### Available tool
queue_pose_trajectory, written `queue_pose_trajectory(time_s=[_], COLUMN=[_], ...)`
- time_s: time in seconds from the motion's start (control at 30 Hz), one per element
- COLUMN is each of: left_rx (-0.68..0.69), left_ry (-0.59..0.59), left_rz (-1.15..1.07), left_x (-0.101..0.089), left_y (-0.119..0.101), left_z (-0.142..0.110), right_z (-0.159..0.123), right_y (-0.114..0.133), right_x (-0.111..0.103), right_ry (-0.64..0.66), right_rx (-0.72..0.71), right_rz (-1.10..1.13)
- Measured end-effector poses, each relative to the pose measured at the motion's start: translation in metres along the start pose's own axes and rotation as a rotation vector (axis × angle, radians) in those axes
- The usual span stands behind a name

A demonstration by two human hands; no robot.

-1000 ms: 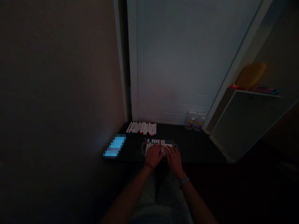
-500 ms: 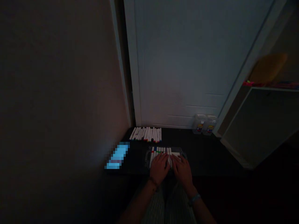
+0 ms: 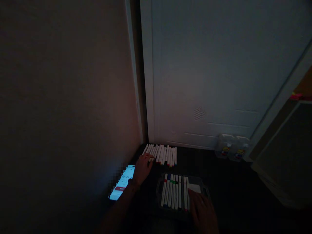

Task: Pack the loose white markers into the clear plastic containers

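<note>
My left hand (image 3: 143, 169) reaches over the left end of a row of white markers (image 3: 159, 154) with coloured caps. Its fingers are stretched out and touch or hover just above the nearest ones; the dim light hides which. My right hand (image 3: 203, 209) lies with fingers extended at the right part of a clear plastic marker case (image 3: 159, 191). Several white markers (image 3: 172, 193) stand side by side in its left part. Two more markers (image 3: 186, 195) lie right of the divider, by my right fingertips. A white card or label (image 3: 194, 188) shows beyond those fingers.
A lit phone (image 3: 122, 183) lies at the left edge of the dark table (image 3: 195, 164), partly behind my left forearm. Two clear plastic cases (image 3: 224, 148) stand at the back right against the white door (image 3: 195, 81). A wall (image 3: 97, 97) borders the left side.
My left hand has left the marker case and moved up and left to the marker row. My right hand stays at the case's right part. The view has shifted.
</note>
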State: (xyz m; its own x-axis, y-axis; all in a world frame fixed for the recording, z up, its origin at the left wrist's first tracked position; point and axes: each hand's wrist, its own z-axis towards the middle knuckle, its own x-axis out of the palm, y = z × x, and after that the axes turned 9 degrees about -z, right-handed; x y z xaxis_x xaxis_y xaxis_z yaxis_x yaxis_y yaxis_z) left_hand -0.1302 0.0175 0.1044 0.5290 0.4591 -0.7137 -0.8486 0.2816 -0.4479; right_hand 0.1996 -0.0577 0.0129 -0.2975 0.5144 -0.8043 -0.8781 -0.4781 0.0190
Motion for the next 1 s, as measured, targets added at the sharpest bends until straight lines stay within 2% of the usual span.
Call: queue_pose_trajectory(time_s=[0.1,0.17,0.23,0.37,0.67,0.87,1.0], left_rx=[-0.068,-0.128,-0.152,-0.155,-0.18,-0.183,-0.19], left_ry=[0.101,0.193,0.232,0.295,0.355,0.376,0.416], left_rz=[0.1,0.206,0.237,0.233,0.228,0.22,0.214], left_x=[0.002,0.006,0.012,0.022,0.036,0.036,0.032], left_y=[0.053,0.075,0.087,0.098,0.114,0.121,0.12], left_z=[0.033,0.052,0.066,0.078,0.079,0.083,0.091], right_z=[0.001,0.003,0.003,0.004,0.006,0.005,0.004], right_y=[-0.004,-0.005,-0.005,-0.003,0.004,0.002,0.003], right_x=[0.003,0.002,0.0,-0.003,-0.011,-0.008,-0.008], right_ry=[-0.049,-0.051,-0.03,-0.023,0.05,0.01,0.014], right_rx=[-0.049,-0.059,-0.053,-0.059,0.029,0.0,0.029], right_rz=[-0.002,-0.003,-0.006,-0.001,0.022,0.03,0.035])
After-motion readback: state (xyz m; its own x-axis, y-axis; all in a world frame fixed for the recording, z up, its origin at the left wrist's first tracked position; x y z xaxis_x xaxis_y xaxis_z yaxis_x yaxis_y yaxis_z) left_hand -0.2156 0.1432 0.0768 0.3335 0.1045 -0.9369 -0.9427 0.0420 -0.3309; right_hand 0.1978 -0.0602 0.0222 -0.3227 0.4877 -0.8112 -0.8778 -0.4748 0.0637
